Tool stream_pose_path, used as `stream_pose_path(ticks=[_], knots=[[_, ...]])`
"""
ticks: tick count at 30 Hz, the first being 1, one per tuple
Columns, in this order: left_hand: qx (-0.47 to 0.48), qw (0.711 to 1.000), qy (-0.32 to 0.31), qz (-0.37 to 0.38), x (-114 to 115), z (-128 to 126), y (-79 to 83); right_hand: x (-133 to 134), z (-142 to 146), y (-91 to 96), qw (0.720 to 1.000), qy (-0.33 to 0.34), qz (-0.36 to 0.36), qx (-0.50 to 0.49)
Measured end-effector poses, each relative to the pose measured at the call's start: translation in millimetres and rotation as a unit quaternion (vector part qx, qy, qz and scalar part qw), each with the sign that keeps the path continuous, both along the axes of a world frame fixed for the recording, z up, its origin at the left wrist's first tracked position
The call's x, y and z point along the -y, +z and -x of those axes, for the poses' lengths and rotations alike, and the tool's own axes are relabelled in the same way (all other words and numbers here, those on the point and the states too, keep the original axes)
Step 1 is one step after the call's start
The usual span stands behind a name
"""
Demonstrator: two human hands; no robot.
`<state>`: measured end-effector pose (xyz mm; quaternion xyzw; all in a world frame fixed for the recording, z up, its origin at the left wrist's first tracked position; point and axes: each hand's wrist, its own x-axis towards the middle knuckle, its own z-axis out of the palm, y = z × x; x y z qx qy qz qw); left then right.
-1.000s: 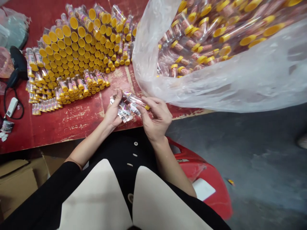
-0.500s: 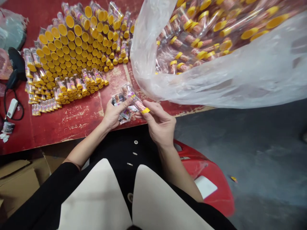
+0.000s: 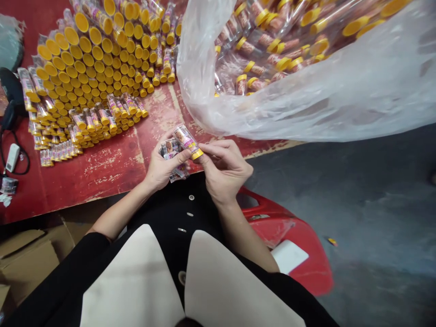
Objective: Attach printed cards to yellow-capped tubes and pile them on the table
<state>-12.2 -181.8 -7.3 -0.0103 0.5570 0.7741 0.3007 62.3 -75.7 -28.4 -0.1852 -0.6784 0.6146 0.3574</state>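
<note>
A small clear plastic tube (image 3: 185,137) with a yellow cap and a printed sleeve around it lies slanted between my two hands, cap end toward me. My left hand (image 3: 160,167) is closed, its thumb pressed along the tube near the cap. Several loose printed sleeves (image 3: 169,147) are also held in its fingers, below and beside the tube. My right hand (image 3: 226,171) pinches the tube by its yellow-capped end. Its lower fingers are curled in and partly hidden.
Sleeved yellow-capped tubes are stacked in a large pile (image 3: 85,68) on the worn red table (image 3: 112,168). A translucent bag (image 3: 272,116) holds many tubes without sleeves at the right. A black scanner-like device (image 3: 13,93) sits far left. A red chair (image 3: 299,227) stands beside me.
The printed sleeve has slid down the tube to the yellow cap, covering the pink contents. My right fingers have shifted up and left around the cap end. The view has moved slightly.
</note>
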Motion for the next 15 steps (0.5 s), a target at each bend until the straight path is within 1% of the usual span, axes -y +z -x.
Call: stream_pose_path(ticks=[3, 7, 12, 15], knots=[[-0.004, 1.0, -0.001, -0.002, 0.1, -3.3, 0.4, 3.1, 3.0, -1.5, 0.999, -0.033, -0.019, 0.0], [-0.01, 1.0, 0.01, 0.012, 1.7, -3.9, -0.1, 3.7, 4.0, -2.7, 0.997, -0.056, -0.049, -0.013], [-0.01, 1.0, -0.005, 0.019, 0.8, -1.2, -0.5, 4.5, 5.2, -3.3, 0.997, -0.056, -0.041, -0.022], [-0.001, 1.0, -0.011, 0.024, 0.5, -3.1, -0.2, 5.6, 5.6, -1.9, 0.998, -0.039, -0.049, 0.0]])
